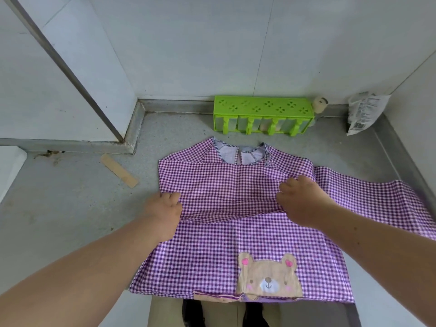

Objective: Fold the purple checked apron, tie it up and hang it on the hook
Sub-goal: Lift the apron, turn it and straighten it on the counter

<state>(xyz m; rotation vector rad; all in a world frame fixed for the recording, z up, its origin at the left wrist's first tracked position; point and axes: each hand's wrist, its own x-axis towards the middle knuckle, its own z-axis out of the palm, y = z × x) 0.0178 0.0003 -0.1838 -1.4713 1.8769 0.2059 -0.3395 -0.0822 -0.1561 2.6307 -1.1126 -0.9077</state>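
Purple checked apron point(236, 232) lies flat; our left hand point(164, 213) and right hand point(300, 199) pinch its middle, folding begun, next fold upward.

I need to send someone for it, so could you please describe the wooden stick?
Start at the purple apron spread on the grey counter. The stick lies apart, left of the collar. It is flat, pale wood, the only loose thing on that side.
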